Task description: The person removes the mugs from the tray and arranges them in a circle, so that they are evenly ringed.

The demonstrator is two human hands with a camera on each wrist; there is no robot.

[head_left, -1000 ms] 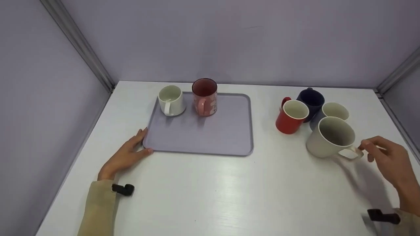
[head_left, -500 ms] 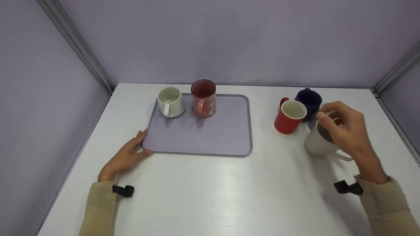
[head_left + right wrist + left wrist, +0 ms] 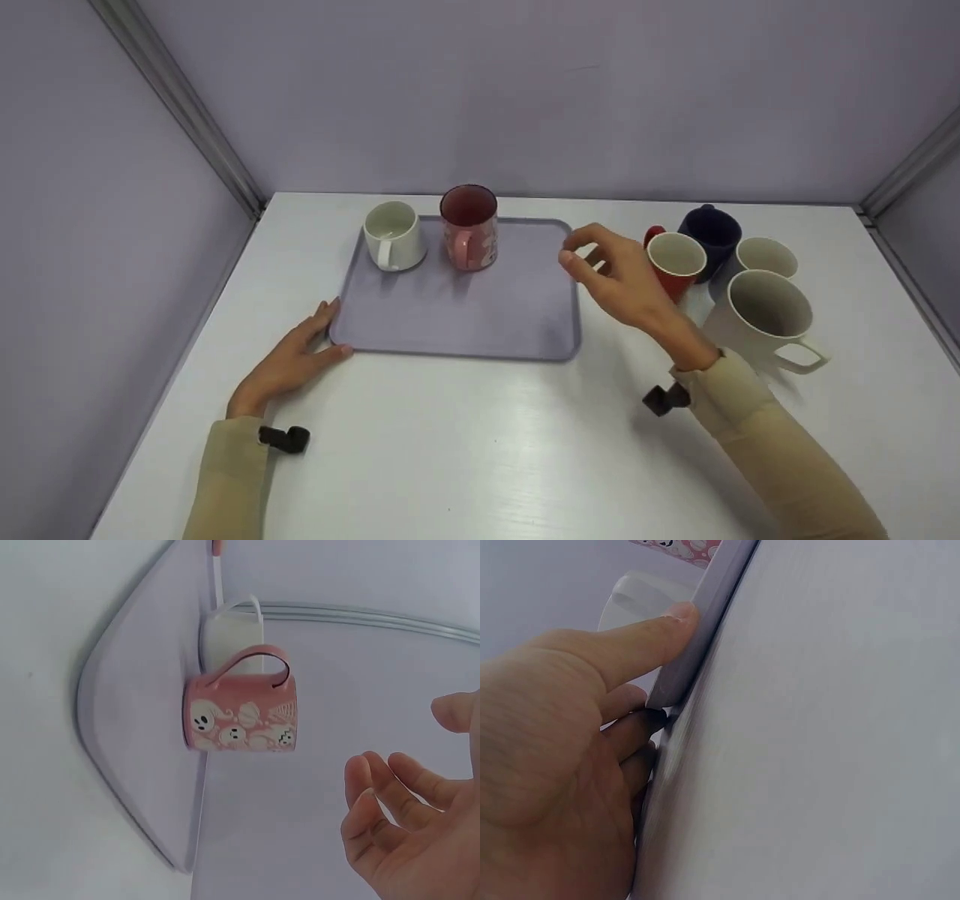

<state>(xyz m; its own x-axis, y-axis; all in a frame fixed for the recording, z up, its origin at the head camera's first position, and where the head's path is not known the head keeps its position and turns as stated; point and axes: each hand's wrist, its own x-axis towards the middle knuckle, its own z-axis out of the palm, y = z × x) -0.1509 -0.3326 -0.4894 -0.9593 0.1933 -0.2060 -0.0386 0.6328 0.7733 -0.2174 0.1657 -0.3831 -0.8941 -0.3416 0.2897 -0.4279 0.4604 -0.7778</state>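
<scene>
From my end I have the right hand [image 3: 616, 279] above the right edge of the tray [image 3: 450, 322], its fingers loosely bent, empty, with a moderate gap to the thumb. The left hand [image 3: 289, 364] brackets the tray's near left corner, thumb against the front rim and fingers along the side; even from the left wrist I can't tell how hard it presses. On the tray stand a white mug [image 3: 395, 244], close to the left rim, and a pink mug [image 3: 478, 251] to its right, both upright. My worry is the right arm: it crosses in front of the red mug [image 3: 673, 259], so a low wrist or sleeve could clip that one or the large pale mug [image 3: 769, 311]. Those two crowd close to the dark blue mug [image 3: 709, 229] and a grey-sided cup [image 3: 765, 259], so one knock could jostle several. Leftward, the bent fingers could catch the pink mug's rim and tip it, and a careless left-hand push might skid the tray across the table [image 3: 450, 450].
</scene>
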